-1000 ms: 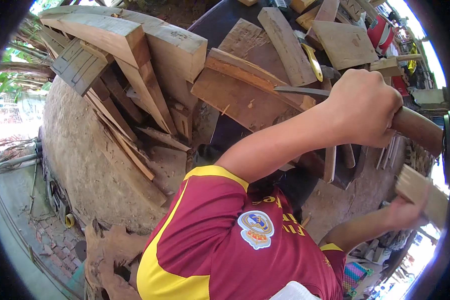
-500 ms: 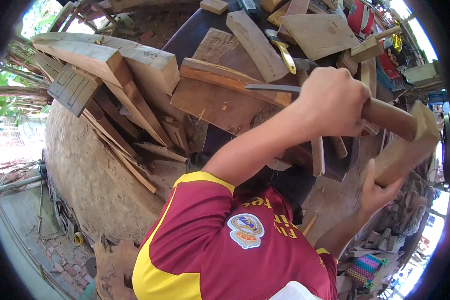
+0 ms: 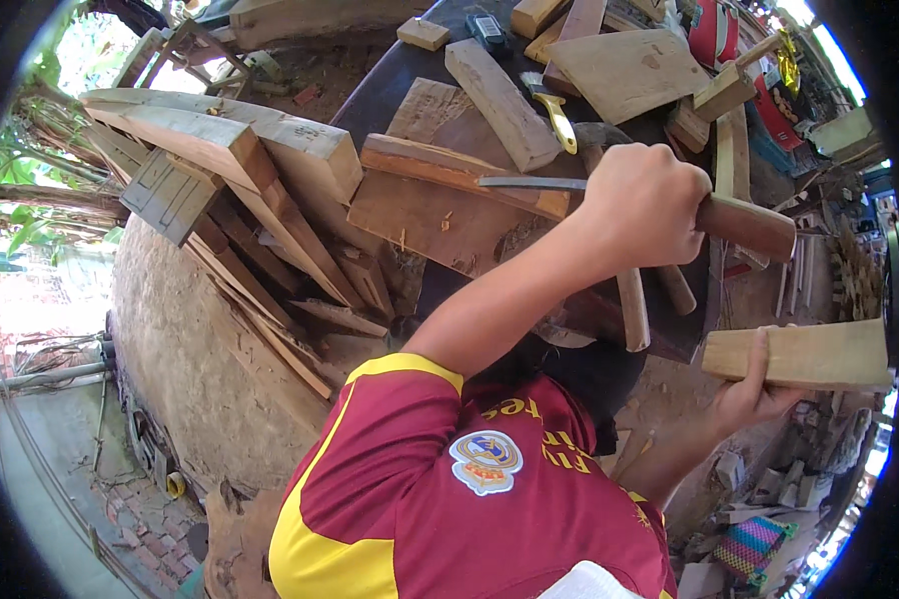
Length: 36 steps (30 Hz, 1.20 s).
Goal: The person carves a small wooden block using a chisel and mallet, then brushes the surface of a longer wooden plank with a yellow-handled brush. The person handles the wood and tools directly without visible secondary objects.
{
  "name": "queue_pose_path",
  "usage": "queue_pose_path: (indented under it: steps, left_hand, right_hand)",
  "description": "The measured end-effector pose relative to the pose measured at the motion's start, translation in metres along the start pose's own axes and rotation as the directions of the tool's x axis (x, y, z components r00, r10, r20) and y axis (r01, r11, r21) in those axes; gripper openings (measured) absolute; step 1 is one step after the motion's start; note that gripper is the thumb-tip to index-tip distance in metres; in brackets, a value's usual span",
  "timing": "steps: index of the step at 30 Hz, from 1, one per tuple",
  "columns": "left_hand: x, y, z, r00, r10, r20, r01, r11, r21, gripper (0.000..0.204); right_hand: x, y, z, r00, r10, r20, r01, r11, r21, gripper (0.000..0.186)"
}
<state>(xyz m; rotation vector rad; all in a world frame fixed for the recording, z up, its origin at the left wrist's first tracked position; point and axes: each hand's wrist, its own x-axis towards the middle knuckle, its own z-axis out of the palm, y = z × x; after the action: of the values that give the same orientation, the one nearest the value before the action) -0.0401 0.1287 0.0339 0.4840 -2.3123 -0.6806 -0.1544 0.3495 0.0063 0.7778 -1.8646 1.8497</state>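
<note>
My left hand (image 3: 649, 205) is closed around a chisel (image 3: 751, 228). Its thick wooden handle sticks out to the right, and its dark steel blade points left. The blade's tip overlaps a long reddish-brown wood piece (image 3: 440, 166) on the bench; contact is hard to tell. Lower right, my right hand (image 3: 754, 399) grips a pale wooden block (image 3: 819, 355), held nearly level, below and apart from the chisel handle's end. Under my left wrist, two wooden tool handles (image 3: 633, 309) jut toward me; their other ends are partly hidden.
A brown board (image 3: 425, 230) lies under the reddish piece. Around it are a wood block (image 3: 502, 105), a yellow-handled brush (image 3: 556, 115) and a wide board (image 3: 624, 75). Long timbers (image 3: 305, 150) lean at left. A colourful woven item (image 3: 752, 547) lies lower right.
The block in my right hand has swung down, away from the chisel handle's end, and turned level. My left hand with the chisel has shifted slightly left. The whole view has tilted a little.
</note>
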Motion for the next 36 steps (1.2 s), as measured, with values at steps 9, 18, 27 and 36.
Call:
queue_pose_path:
  steps: [9, 18, 27, 36]
  left_hand:
    - [0.004, 0.015, 0.021, 0.999, -0.033, 0.032, 0.033, 0.999, 0.026, 0.017]
    - [0.002, -0.006, 0.010, 0.995, -0.085, -0.058, 0.092, 0.989, 0.119, 0.017]
    - [-0.016, 0.017, -0.025, 0.983, 0.072, 0.170, -0.058, 0.995, -0.082, 0.015]
    - [-0.075, -0.057, -0.059, 0.950, -0.159, 0.270, 0.070, 0.948, 0.312, 0.036]
  right_hand:
    - [-0.011, 0.012, -0.030, 0.995, 0.058, -0.078, -0.059, 0.998, -0.007, 0.059]
    - [-0.018, 0.026, -0.047, 0.990, 0.083, -0.114, -0.084, 0.996, -0.004, 0.052]
    - [-0.019, 0.014, -0.035, 0.992, 0.081, -0.097, -0.079, 0.997, 0.028, 0.052]
    - [-0.038, 0.029, -0.053, 0.991, 0.112, -0.069, -0.115, 0.993, -0.034, 0.051]
